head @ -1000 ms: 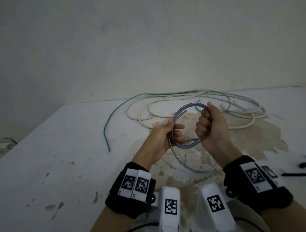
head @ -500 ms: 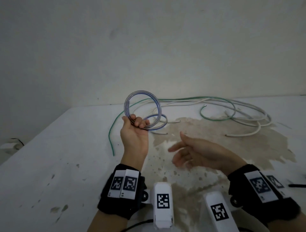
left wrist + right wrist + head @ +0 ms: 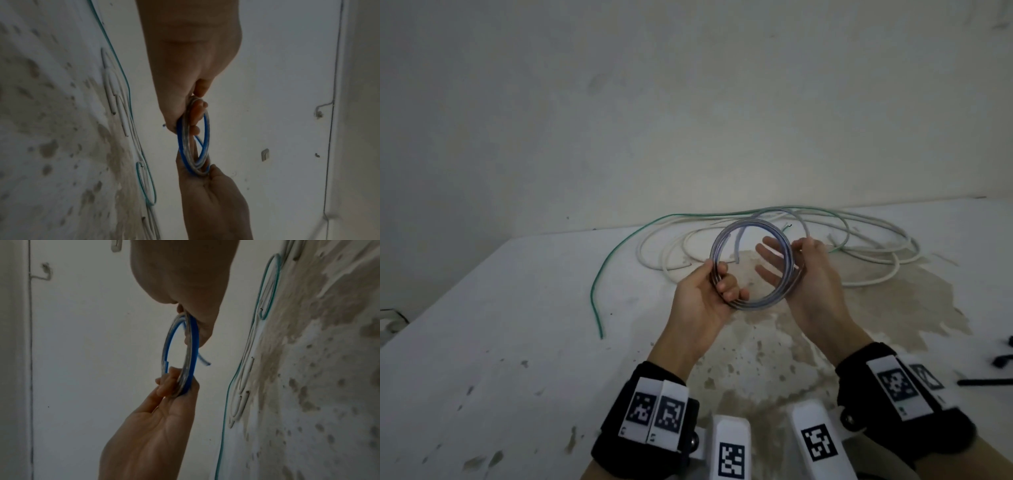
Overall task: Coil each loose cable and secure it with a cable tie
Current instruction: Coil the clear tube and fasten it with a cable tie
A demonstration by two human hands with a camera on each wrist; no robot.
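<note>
A clear cable with a blue strand, wound into a round coil (image 3: 760,305), hangs in the air over the white table (image 3: 482,342). My left hand (image 3: 717,284) grips the coil's lower left side, fingers curled round the turns. My right hand (image 3: 796,257) pinches the right side, with the thumb outside the ring and straight fingers reaching through it. One cut end pokes into the ring. The left wrist view shows the coil (image 3: 206,129) edge-on between my left hand (image 3: 193,110) and right hand (image 3: 209,181). In the right wrist view the coil (image 3: 192,353) spans my right hand (image 3: 197,327) and left hand (image 3: 172,386).
A loose green cable (image 3: 606,266) and several white cable loops (image 3: 890,275) lie tangled at the table's far side, behind the hands. Black cable ties (image 3: 986,381) lie at the right edge. A brown stain spreads under the hands. A wall stands behind the table.
Half a second ago my left hand alone held the coil up to the left while my right hand hung free. The coil is back in the middle and my right hand has taken its right side.
</note>
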